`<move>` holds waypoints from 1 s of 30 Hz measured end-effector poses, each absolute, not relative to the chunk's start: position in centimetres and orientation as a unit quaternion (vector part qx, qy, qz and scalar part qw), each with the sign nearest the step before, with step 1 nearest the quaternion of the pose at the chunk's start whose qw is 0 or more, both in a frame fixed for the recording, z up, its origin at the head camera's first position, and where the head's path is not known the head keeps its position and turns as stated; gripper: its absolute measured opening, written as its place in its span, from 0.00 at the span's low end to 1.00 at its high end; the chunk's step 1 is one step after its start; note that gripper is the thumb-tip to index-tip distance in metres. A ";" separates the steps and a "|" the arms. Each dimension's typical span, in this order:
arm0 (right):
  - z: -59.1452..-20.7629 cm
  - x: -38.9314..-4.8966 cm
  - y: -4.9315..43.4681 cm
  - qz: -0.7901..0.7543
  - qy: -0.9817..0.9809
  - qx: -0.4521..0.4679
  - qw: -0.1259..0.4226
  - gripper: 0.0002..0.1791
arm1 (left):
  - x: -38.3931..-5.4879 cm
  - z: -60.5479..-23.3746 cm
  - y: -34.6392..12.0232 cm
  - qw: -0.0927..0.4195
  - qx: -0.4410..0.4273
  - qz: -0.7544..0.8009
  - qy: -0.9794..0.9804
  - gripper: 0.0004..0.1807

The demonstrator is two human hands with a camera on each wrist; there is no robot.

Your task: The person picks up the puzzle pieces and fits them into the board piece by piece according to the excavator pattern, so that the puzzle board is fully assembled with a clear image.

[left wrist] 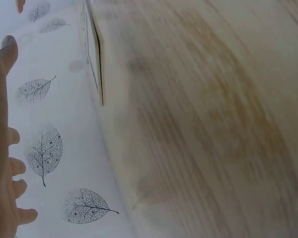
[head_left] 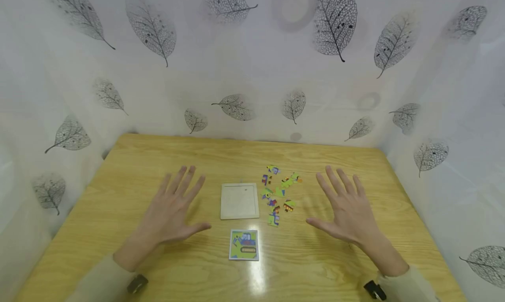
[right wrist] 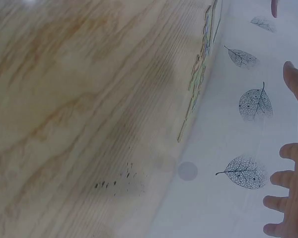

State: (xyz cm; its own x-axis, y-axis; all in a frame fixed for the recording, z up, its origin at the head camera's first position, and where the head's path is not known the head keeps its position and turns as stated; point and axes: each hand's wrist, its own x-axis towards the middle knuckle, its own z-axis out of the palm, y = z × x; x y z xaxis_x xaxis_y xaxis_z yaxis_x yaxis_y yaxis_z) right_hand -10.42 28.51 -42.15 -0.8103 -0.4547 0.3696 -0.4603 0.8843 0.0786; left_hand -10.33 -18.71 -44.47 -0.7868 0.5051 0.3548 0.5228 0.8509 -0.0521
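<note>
My left hand (head_left: 168, 212) is held over the left half of the table with fingers spread, holding nothing. On the other side my right hand (head_left: 347, 210) hovers likewise, palm down, its fingers straight and apart. Between them lies a pale square puzzle tray (head_left: 239, 201) with a raised rim. Just right of it is a loose cluster of colourful jigsaw pieces (head_left: 279, 192), several overlapping. Nearer the front edge sits a small square picture card (head_left: 243, 245) showing a blue and orange digger on green. In the right wrist view the pieces (right wrist: 196, 74) appear edge-on, beyond the hand.
The wooden table (head_left: 189, 275) has a glossy light reflection near its front. White curtains (head_left: 252, 74) printed with dark leaf shapes hang around the back and both sides. A dark wrist strap (head_left: 137, 284) shows at the left sleeve and another strap (head_left: 375, 290) at the right.
</note>
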 end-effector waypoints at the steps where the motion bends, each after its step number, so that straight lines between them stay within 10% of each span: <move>1: -42.2 -10.4 28.4 0.008 -0.951 0.241 0.191 0.64 | -10.3 -44.6 -18.6 0.176 -0.273 -0.024 -0.945 0.65; 30: -45.4 -14.6 22.0 0.050 -0.954 0.285 0.082 0.40 | -12.8 -47.2 -16.4 0.029 -0.292 -0.046 -0.955 0.58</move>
